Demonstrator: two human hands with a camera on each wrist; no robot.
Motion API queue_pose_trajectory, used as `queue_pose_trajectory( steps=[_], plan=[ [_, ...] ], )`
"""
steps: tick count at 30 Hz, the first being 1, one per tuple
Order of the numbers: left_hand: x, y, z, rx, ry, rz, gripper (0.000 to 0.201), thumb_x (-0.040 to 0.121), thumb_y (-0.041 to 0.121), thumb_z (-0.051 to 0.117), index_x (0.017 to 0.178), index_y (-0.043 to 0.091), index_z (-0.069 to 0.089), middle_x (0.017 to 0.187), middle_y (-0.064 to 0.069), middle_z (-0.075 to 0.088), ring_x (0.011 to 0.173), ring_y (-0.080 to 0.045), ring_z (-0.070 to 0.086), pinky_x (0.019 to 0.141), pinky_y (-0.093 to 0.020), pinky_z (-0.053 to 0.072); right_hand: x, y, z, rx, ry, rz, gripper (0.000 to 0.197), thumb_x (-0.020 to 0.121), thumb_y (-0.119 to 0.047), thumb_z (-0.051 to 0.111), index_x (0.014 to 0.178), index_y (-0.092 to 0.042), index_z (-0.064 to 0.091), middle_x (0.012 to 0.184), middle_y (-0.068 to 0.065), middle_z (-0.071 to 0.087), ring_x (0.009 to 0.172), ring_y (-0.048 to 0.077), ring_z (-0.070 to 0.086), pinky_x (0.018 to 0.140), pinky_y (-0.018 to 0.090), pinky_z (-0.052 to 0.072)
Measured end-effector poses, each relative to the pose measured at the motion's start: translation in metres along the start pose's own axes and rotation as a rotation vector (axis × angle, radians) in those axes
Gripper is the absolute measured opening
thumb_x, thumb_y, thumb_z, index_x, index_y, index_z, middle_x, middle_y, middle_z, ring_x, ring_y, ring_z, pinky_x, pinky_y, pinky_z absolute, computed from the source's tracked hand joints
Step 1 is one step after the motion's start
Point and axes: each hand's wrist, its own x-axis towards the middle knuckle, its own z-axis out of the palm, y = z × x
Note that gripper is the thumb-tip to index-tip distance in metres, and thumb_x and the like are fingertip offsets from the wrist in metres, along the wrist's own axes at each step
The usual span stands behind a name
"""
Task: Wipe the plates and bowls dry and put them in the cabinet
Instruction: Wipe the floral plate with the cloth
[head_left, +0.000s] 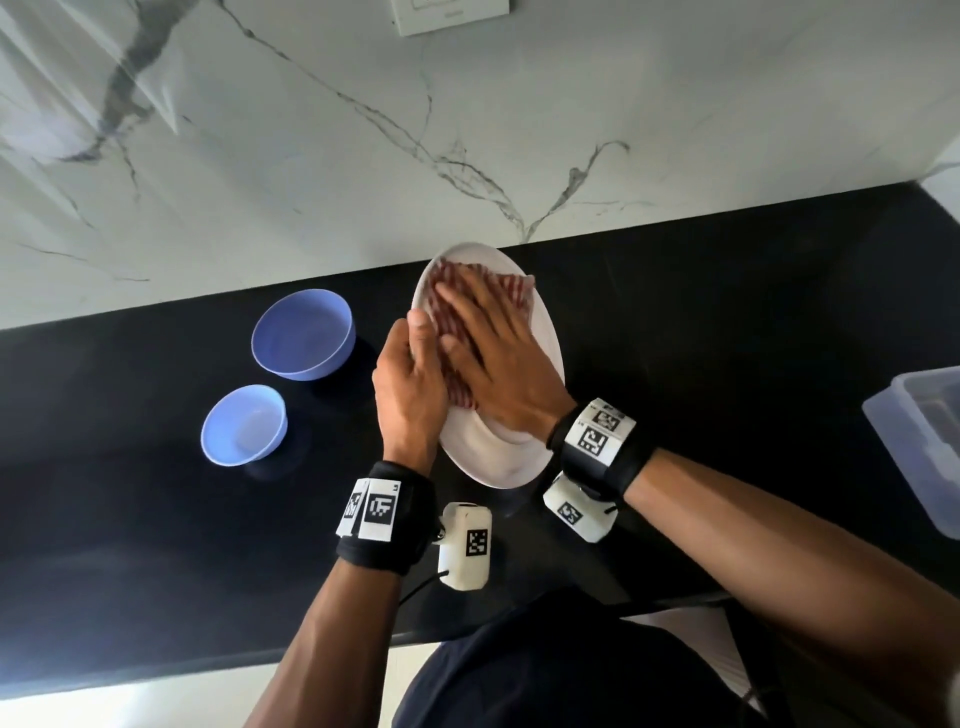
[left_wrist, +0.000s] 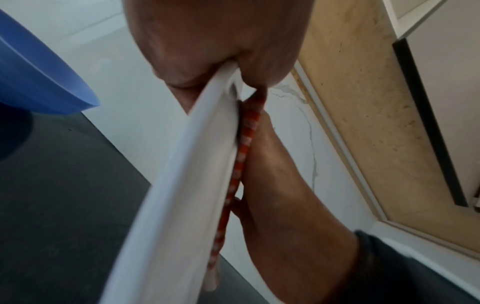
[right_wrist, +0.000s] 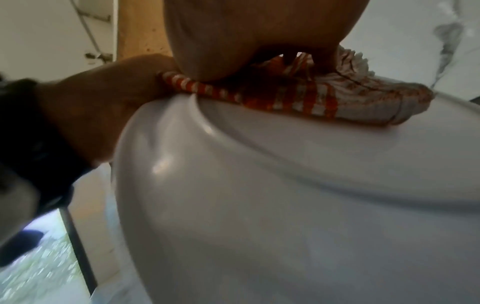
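Observation:
A white plate is held tilted over the black counter. My left hand grips its left rim, thumb on the upper face; the left wrist view shows the rim of the plate pinched in the left hand. My right hand lies flat, fingers straight, pressing a red-and-white striped cloth onto the plate's face. In the right wrist view the cloth is bunched under the right hand on the plate. Two blue bowls stand at the left: a larger one and a smaller one.
A clear plastic container sits at the counter's right end. A marble-patterned wall rises behind the counter. The counter's front edge runs close to my body. A beige panel shows overhead in the left wrist view.

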Motion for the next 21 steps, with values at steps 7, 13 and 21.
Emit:
queue_pose_trajectory(
  steps=[7, 13, 21],
  plan=[
    [-0.009, -0.01, 0.001, -0.044, 0.011, -0.043, 0.074, 0.093, 0.077, 0.037, 0.086, 0.006, 0.054, 0.076, -0.014, 0.059, 0.072, -0.019, 0.051, 0.07, -0.052, 0.052, 0.012, 0.045, 0.004, 0.104, -0.022, 0.302, 0.061, 0.107, -0.053, 0.015, 0.162, -0.028, 0.013, 0.168, -0.004, 0.016, 0.155, 0.013, 0.01, 0.123, 0.031, -0.01],
    [-0.014, -0.01, 0.005, -0.091, 0.039, -0.017, 0.07, 0.095, 0.071, 0.039, 0.081, 0.003, 0.047, 0.071, -0.002, 0.047, 0.068, -0.018, 0.041, 0.064, -0.04, 0.04, -0.023, 0.062, -0.002, 0.246, -0.088, 0.557, 0.067, 0.104, -0.054, 0.014, 0.162, -0.022, 0.01, 0.168, 0.002, 0.019, 0.154, 0.021, 0.016, 0.126, 0.05, 0.003],
    [-0.02, -0.005, 0.013, -0.164, 0.02, -0.018, 0.074, 0.095, 0.071, 0.043, 0.086, -0.003, 0.046, 0.073, -0.004, 0.048, 0.069, -0.018, 0.044, 0.064, -0.04, 0.041, -0.068, 0.064, -0.006, 0.287, -0.246, 0.843, 0.074, 0.1, -0.069, 0.021, 0.161, -0.028, 0.017, 0.156, 0.011, 0.038, 0.135, 0.032, 0.048, 0.113, 0.051, 0.039]
  ],
)
